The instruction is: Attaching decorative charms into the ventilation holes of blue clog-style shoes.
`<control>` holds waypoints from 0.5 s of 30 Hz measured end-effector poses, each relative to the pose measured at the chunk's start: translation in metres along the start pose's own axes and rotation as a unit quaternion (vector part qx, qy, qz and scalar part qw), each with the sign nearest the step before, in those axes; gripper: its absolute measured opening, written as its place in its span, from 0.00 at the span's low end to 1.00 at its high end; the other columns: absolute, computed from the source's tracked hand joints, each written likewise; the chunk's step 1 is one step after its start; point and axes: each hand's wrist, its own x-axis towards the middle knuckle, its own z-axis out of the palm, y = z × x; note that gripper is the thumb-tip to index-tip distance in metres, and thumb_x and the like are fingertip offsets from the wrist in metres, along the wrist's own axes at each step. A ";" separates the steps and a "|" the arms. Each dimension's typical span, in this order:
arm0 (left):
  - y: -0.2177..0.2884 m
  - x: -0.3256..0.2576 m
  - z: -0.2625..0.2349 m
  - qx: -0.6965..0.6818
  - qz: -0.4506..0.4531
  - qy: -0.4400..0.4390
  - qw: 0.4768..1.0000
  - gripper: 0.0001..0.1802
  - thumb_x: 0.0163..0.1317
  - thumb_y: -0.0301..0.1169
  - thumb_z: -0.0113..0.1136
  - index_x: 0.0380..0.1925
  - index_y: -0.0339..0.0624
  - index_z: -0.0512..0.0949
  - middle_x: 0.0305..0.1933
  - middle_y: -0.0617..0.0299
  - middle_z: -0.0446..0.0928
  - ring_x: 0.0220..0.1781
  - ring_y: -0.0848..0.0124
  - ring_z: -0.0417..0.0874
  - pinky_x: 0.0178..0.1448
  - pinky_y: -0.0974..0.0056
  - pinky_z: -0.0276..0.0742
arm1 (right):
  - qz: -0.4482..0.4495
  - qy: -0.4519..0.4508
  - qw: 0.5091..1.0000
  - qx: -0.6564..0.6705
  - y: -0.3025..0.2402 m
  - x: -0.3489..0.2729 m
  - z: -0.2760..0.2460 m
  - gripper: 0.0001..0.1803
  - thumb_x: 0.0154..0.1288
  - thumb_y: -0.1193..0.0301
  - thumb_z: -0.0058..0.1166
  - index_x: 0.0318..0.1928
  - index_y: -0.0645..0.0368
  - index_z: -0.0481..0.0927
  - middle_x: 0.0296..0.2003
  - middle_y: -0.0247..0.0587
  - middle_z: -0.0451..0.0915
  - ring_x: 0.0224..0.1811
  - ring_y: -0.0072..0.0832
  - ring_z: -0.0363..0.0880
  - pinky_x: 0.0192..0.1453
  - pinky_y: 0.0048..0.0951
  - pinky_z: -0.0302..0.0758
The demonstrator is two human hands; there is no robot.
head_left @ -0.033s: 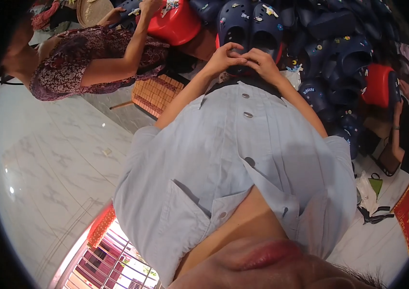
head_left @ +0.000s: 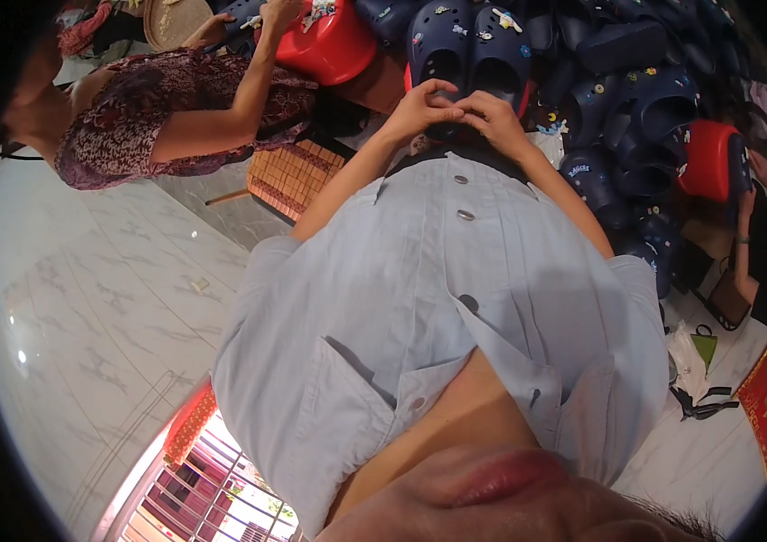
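My left hand (head_left: 424,108) and my right hand (head_left: 490,119) meet at the fingertips in front of my waist. The fingers of both are bent and pinched together; anything between them is too small to make out. Just beyond them stand two navy clogs side by side, the left clog (head_left: 440,36) and the right clog (head_left: 500,45), toes pointing away from me. Small coloured charms sit in the holes of both. Red shows along the outer edges of the pair, beneath or behind them.
Several navy clogs (head_left: 587,176) are heaped at the right. At the left, a person in a patterned top (head_left: 194,108) works beside a red plastic stool or tub (head_left: 334,45) and a woven bamboo seat (head_left: 293,176). Another person's arm (head_left: 745,226) shows at far right near a red container (head_left: 707,158).
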 end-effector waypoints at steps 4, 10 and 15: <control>-0.008 0.008 -0.001 0.052 0.053 0.028 0.997 0.25 0.61 0.32 0.67 0.57 0.40 0.72 0.44 0.58 0.83 0.45 0.73 0.82 0.52 0.68 0.75 | 0.058 0.101 0.993 0.007 -0.005 -0.003 -0.008 0.10 0.56 0.73 0.65 0.40 0.61 0.84 0.35 0.39 0.83 0.35 0.29 0.82 0.39 0.26 0.76; -0.006 0.021 0.000 0.479 0.254 0.065 0.838 0.27 0.59 0.34 0.65 0.60 0.58 0.73 0.48 0.48 0.77 0.48 0.52 0.80 0.54 0.55 0.77 | 0.153 0.341 0.928 0.008 0.034 -0.013 -0.045 0.11 0.52 0.73 0.70 0.37 0.61 0.85 0.25 0.30 0.80 0.27 0.15 0.74 0.33 0.19 0.70; 0.001 0.034 0.011 0.577 0.252 0.036 0.776 0.29 0.60 0.38 0.64 0.62 0.62 0.72 0.53 0.41 0.72 0.54 0.46 0.75 0.56 0.52 0.76 | 0.202 0.373 0.905 -0.023 0.048 -0.008 -0.062 0.13 0.53 0.72 0.70 0.40 0.60 0.86 0.27 0.32 0.83 0.29 0.16 0.78 0.36 0.21 0.73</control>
